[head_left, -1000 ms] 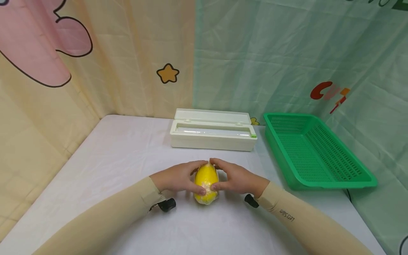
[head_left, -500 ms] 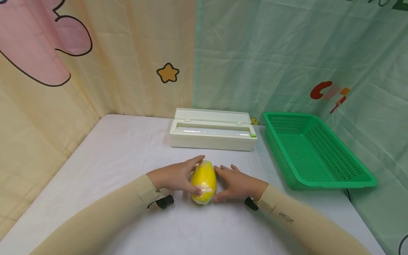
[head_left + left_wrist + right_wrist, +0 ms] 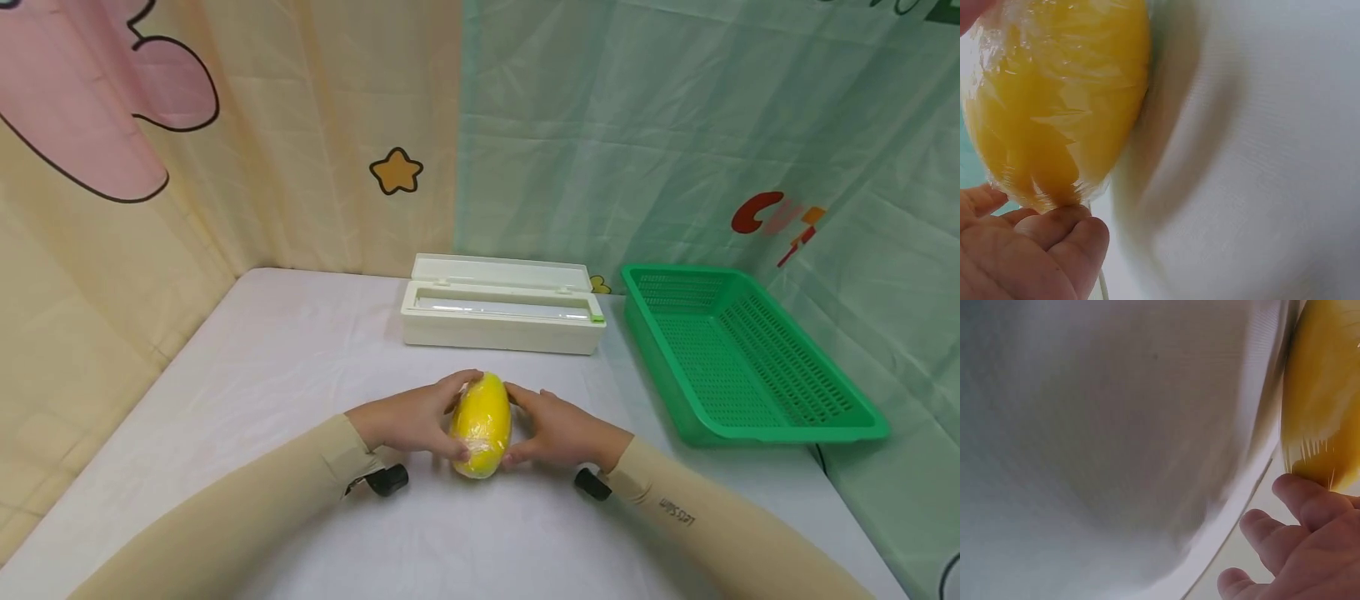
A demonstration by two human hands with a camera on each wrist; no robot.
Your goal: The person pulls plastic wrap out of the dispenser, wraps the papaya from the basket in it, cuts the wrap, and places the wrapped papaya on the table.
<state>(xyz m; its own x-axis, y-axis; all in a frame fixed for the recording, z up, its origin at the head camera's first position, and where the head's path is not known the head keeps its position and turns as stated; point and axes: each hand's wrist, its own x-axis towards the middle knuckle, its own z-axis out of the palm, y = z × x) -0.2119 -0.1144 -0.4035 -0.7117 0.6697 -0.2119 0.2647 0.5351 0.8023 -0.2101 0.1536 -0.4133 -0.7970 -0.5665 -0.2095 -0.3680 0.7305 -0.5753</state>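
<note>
A yellow oval fruit [image 3: 482, 425], wrapped in clear cling film, stands between my two hands at the middle of the table. My left hand [image 3: 416, 417] grips its left side, thumb across the lower front and fingers at the far end. In the left wrist view, wrinkled film shines over the fruit [image 3: 1060, 100], and the left fingertips [image 3: 1079, 225] meet its end. My right hand [image 3: 566, 429] holds the opposite side with thumb and index finger. The right wrist view shows one fingertip [image 3: 1288, 484] against the wrapped fruit [image 3: 1322, 394], the other fingers spread away from it.
Behind the hands, a white cling film dispenser box [image 3: 502, 335] stands with its lid raised and a roll inside. A green plastic basket [image 3: 780, 435] sits at the right. The white-covered table [image 3: 315, 333] is bordered by printed curtains [image 3: 337, 217].
The fruit has shifted slightly left and turned in the hands. My right hand moved off its side half a second ago and is back against it now.
</note>
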